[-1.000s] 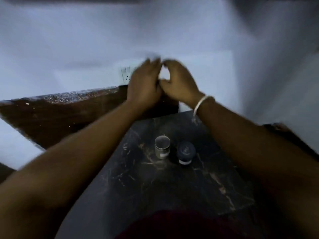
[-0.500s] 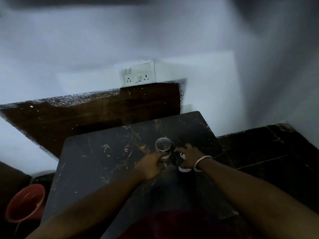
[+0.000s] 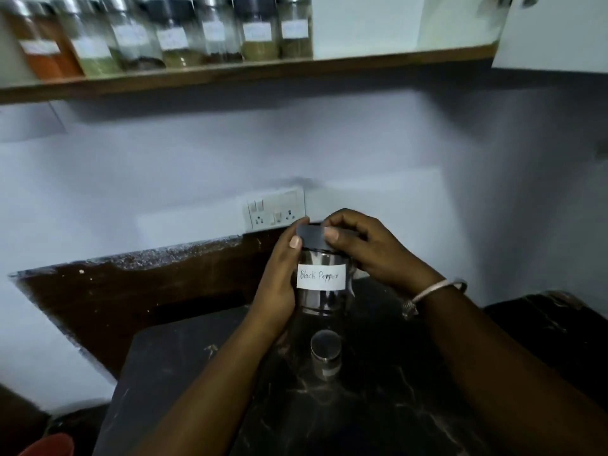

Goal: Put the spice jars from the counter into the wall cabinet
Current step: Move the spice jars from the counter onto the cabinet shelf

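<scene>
I hold a glass spice jar [image 3: 320,291] with a black lid and a white label reading "Black Pepper" up above the counter. My left hand [image 3: 279,284] grips its body from the left. My right hand [image 3: 371,251] pinches the black lid from the right. Below it a second jar with a silver lid [image 3: 325,353] stands on the dark marble counter [image 3: 197,373]. At the top left, a row of several filled spice jars [image 3: 171,34] stands on the wooden shelf of the wall cabinet [image 3: 362,62].
A white switch and socket plate [image 3: 276,209] is on the wall behind the jar. A dark wooden board [image 3: 131,291] runs behind the counter. A red bucket [image 3: 49,445] sits low at the bottom left. The shelf's right part holds no jars.
Both hands dropped from the wall to the two jars on the counter, then lifted the black-lidded jar. The view tilted up, bringing the cabinet shelf into sight.
</scene>
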